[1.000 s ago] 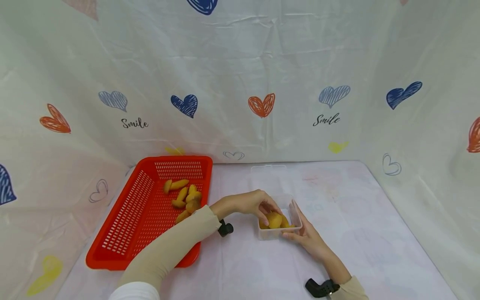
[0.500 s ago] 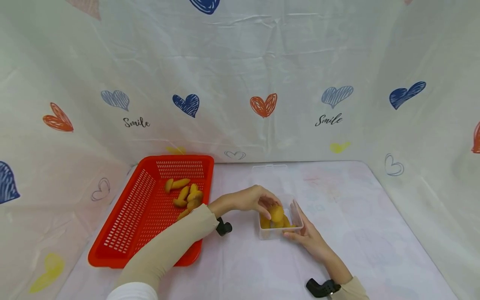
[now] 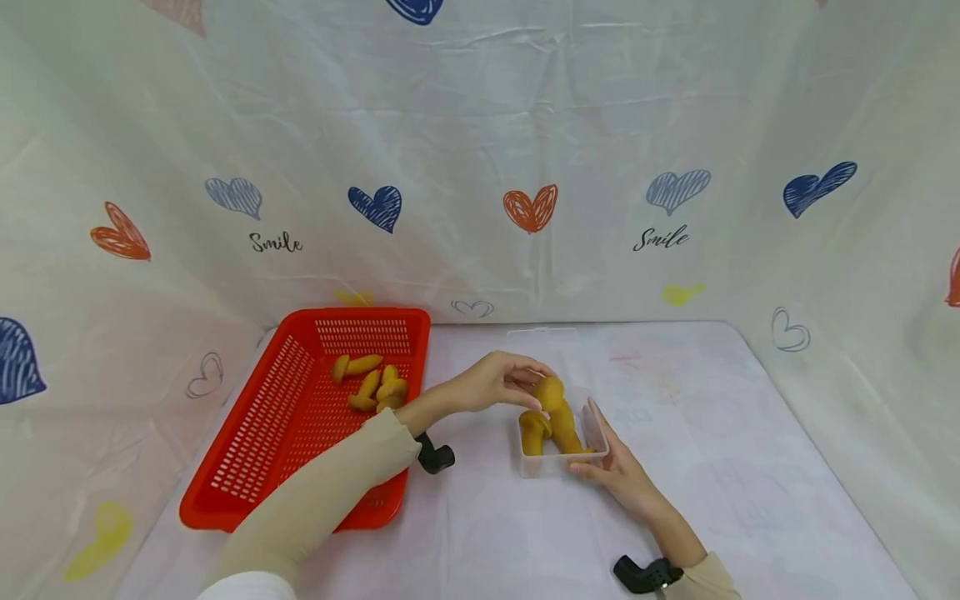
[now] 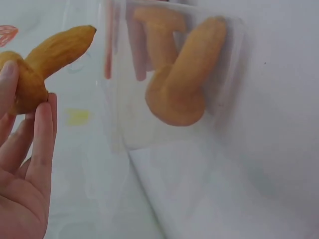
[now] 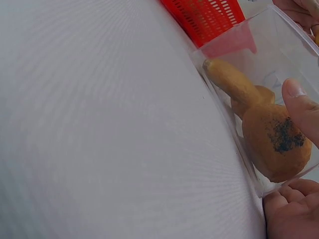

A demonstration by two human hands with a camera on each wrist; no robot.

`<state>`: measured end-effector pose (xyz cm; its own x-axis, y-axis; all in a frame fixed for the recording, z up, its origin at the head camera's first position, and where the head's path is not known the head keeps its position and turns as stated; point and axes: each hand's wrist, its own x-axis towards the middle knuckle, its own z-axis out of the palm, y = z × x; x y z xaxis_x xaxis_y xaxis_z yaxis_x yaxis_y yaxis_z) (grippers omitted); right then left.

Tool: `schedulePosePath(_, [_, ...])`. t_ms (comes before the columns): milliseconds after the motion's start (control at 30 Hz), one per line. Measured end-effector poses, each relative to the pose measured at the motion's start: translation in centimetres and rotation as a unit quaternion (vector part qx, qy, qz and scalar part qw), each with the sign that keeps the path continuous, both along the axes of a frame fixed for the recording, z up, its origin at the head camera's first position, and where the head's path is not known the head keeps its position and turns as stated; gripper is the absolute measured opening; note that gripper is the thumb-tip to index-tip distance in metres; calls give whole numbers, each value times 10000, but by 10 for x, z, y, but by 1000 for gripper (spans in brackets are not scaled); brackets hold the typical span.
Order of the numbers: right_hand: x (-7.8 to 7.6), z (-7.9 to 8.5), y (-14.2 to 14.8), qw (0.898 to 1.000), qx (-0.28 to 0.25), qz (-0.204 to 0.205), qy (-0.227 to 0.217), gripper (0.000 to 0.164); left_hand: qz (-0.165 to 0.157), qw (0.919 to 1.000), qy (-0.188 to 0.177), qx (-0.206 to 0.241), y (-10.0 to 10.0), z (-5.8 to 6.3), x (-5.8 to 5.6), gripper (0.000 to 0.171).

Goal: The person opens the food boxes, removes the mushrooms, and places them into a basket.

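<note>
My left hand [image 3: 498, 382] pinches a yellow-brown mushroom [image 4: 62, 50] by its cap between thumb and fingers, its stem jutting free in the left wrist view. In the head view this mushroom overlaps the far part of a clear plastic box [image 3: 528, 468]. Inside the box lie two more mushrooms, one with its thick stem [image 4: 199, 52] crossing the other mushroom [image 4: 162, 42]. A dark speckled patch marks one cap [image 5: 274, 142] in the right wrist view. My right hand [image 3: 626, 479] grips the box's right side, thumb [image 5: 301, 109] at the near wall.
A red perforated basket [image 3: 197, 500] stands at the left, partly behind my left forearm, with several mushrooms [image 3: 363, 364] in it. The box's clear lid [image 3: 542, 337] lies behind it on the white-covered table [image 3: 712, 433]. A printed curtain hangs at the back.
My left hand has lifted the mushroom up out of the box and drawn slightly back toward the left, bringing the mushrooms inside into view. The right hand keeps its hold on the box.
</note>
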<state>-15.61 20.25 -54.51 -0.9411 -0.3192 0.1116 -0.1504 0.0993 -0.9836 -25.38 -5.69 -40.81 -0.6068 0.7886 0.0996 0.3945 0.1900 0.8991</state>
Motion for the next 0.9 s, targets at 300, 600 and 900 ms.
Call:
schedulePosePath(300, [-1,2,-1,9999,94,-69,-3,104,873,9954,-327,215,-33,19,9,48])
schedulePosePath(600, [0,1,0,10000,24,-25,18,103,2138,9750,-364,480,-80,36,14,46])
schedulePosePath(900, [0,1,-1,10000,23,-56,-11,104,3510,9350,-435,265,-134,47,22,52])
